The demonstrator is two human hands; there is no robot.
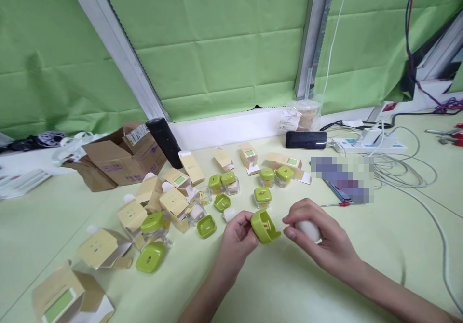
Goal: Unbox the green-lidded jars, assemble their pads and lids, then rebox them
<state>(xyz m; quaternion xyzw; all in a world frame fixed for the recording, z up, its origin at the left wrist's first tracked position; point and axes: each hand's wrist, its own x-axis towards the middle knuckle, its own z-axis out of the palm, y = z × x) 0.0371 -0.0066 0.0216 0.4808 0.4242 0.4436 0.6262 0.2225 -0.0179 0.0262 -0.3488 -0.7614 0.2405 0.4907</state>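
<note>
Between the thumb and fingers of my left hand (237, 238) is a green plastic lid (261, 231), turned so its hollow underside and inner prongs show. My right hand (334, 243) is curled round a smooth white rounded piece (308, 230), just right of the lid and apart from it. Beyond my left hand lie a small white piece (230, 214) and two upturned green lids (206, 226). A clear square container with a green lid (262, 196) stands just past my hands. Several similar lidded containers (152, 255) are on the left and further back.
Several opened small tan boxes (103, 247) spread over the left and back of the table. A brown carton (125, 156) and black cylinder (164, 142) stand back left. A phone (306, 140), power strip (369, 144) and coiled white cables (401, 173) lie back right.
</note>
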